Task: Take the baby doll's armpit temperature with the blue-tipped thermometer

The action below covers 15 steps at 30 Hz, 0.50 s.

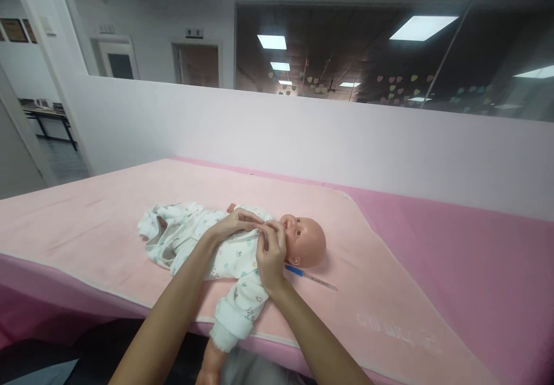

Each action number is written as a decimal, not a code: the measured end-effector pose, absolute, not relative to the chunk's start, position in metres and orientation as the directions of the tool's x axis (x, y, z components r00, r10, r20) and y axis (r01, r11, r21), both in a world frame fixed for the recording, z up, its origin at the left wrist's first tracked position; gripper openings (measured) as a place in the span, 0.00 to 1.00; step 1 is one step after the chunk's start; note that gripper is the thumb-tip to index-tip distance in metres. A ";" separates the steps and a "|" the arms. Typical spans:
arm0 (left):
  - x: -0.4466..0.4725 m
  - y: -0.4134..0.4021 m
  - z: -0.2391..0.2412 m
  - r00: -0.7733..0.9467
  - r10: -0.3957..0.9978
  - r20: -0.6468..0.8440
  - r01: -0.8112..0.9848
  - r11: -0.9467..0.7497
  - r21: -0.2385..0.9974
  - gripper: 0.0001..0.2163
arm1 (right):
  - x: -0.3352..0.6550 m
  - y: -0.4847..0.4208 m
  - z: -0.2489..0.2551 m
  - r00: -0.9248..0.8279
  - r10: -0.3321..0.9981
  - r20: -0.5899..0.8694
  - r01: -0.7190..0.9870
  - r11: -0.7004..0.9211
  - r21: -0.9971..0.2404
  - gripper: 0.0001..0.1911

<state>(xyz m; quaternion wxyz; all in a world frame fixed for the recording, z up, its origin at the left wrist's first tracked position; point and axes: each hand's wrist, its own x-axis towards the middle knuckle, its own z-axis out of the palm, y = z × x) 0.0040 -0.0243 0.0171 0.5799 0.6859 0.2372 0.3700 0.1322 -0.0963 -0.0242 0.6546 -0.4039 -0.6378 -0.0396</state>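
Observation:
A baby doll (303, 240) lies on its back on a pink towel (108, 223), head to the right. It wears a white romper with small prints (229, 258). Both my hands meet at the doll's chest, just under its chin. My left hand (236, 223) pinches the romper's front edge near the collar. My right hand (272, 252) is closed on the same edge of cloth beside the neck. One doll arm in its sleeve (238, 310) hangs over the table's front edge.
A thin thermometer with a blue end (309, 277) lies on the towel just in front of the doll's head. A brighter pink sheet (467, 269) covers the table to the right. A white wall with a glass partition stands behind.

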 end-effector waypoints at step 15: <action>0.002 -0.032 0.020 0.602 0.759 0.247 0.004 -0.312 0.950 0.13 | 0.132 -0.096 -0.025 0.180 0.476 0.861 0.558 0.671 -0.488 0.13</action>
